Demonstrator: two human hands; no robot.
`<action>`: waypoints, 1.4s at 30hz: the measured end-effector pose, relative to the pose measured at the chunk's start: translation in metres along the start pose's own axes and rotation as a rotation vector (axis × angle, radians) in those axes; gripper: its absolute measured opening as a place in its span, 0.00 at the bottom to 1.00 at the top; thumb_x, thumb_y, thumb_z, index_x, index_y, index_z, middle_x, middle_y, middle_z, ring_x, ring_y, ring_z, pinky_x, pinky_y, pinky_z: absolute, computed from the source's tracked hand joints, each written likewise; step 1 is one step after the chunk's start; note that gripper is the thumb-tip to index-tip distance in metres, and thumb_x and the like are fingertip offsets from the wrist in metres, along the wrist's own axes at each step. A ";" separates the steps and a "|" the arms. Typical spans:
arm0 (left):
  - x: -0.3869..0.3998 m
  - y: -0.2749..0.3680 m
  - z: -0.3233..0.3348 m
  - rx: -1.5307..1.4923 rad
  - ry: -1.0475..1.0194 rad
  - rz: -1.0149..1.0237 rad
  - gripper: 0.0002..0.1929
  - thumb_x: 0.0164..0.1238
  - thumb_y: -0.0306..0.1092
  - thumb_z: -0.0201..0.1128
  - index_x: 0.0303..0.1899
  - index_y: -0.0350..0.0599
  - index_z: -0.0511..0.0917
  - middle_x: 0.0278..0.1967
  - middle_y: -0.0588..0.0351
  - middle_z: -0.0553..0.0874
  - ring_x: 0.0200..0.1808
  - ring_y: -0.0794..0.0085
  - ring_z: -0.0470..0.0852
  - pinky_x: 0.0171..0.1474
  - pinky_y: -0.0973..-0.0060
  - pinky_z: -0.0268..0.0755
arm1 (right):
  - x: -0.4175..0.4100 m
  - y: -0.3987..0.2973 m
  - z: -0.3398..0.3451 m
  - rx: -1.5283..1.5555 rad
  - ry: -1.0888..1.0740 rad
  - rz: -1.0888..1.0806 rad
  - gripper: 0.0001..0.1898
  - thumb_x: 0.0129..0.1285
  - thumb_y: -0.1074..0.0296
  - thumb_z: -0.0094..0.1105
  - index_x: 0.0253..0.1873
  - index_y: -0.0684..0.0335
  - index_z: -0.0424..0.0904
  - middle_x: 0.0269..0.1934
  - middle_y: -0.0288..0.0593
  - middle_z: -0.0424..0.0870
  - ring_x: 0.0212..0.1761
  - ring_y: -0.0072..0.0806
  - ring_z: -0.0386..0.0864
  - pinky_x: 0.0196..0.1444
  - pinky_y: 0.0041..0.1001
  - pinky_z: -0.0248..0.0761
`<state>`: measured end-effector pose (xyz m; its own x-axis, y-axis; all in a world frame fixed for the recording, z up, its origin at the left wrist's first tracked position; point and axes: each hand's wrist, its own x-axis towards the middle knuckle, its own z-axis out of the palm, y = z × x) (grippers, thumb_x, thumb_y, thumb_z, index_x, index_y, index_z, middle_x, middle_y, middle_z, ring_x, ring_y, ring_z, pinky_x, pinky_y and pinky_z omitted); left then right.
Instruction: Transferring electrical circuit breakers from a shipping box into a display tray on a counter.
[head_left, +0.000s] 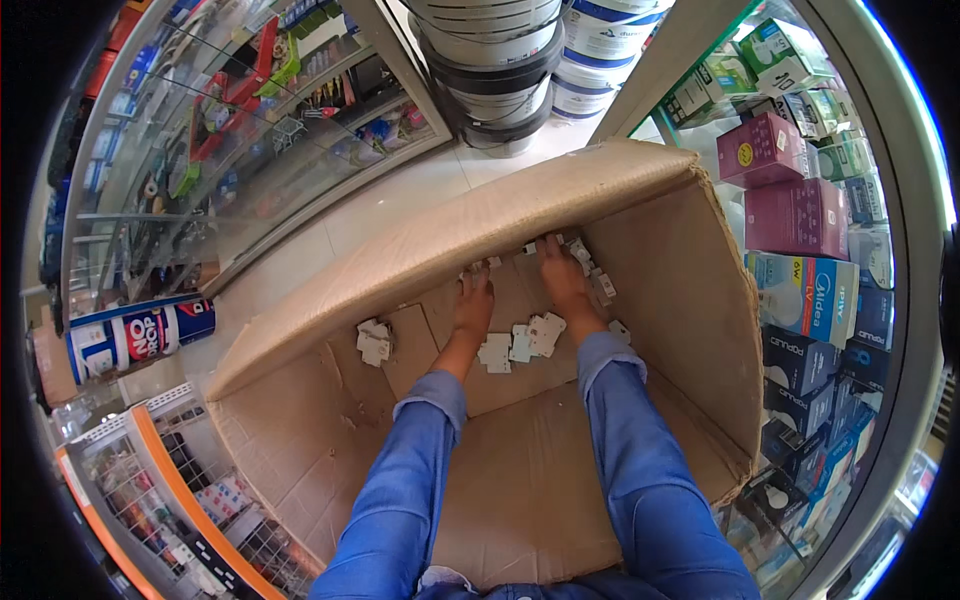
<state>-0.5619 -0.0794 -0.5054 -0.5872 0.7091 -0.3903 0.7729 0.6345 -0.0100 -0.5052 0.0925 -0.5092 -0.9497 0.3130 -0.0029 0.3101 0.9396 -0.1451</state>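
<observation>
Both hands reach down inside a large open cardboard box (525, 480). My left hand (474, 300) is at the far wall, its fingertips against small white plastic pieces (493, 262), perhaps switch or socket modules. To its right, my right hand (562, 277) has its fingers among more white pieces (581, 253) near the far right corner. Whether either hand grips a piece is hidden by the fingers. Between my forearms lie several overlapping white pieces (544, 334), with a flat group (495, 352) beside them. Another white pile (373, 341) sits apart on the left.
Glass display cases stand close by, with boxed light bulbs (802, 292) on the right and assorted goods at the upper left. Stacked buckets (487, 67) rise beyond the box. A paint bucket (142, 337) and an orange-edged wire rack (180, 495) are at left.
</observation>
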 end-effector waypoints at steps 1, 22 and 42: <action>-0.002 0.000 0.005 0.124 0.022 -0.010 0.22 0.58 0.27 0.56 0.56 0.36 0.71 0.66 0.48 0.58 0.64 0.50 0.59 0.63 0.60 0.61 | 0.000 0.000 0.001 -0.038 0.084 -0.028 0.16 0.53 0.72 0.54 0.49 0.62 0.71 0.49 0.47 0.72 0.36 0.36 0.79 0.34 0.29 0.79; -0.065 -0.013 -0.018 -0.220 0.239 0.118 0.13 0.53 0.27 0.56 0.42 0.40 0.80 0.58 0.57 0.71 0.58 0.63 0.67 0.60 0.63 0.57 | -0.079 -0.002 -0.016 0.584 0.073 0.281 0.18 0.50 0.85 0.48 0.47 0.62 0.74 0.47 0.48 0.75 0.49 0.48 0.73 0.48 0.40 0.69; -0.283 0.019 -0.340 -1.183 0.943 0.201 0.14 0.58 0.18 0.61 0.44 0.38 0.69 0.45 0.49 0.81 0.49 0.67 0.81 0.52 0.73 0.73 | -0.142 -0.054 -0.438 0.934 -0.011 -0.068 0.13 0.50 0.76 0.66 0.43 0.63 0.80 0.36 0.40 0.81 0.30 0.21 0.78 0.35 0.22 0.71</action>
<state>-0.4625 -0.1634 -0.0821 -0.7875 0.4514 0.4197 0.4945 0.0562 0.8674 -0.3686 0.0580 -0.0676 -0.9665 0.2555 0.0259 0.0985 0.4619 -0.8815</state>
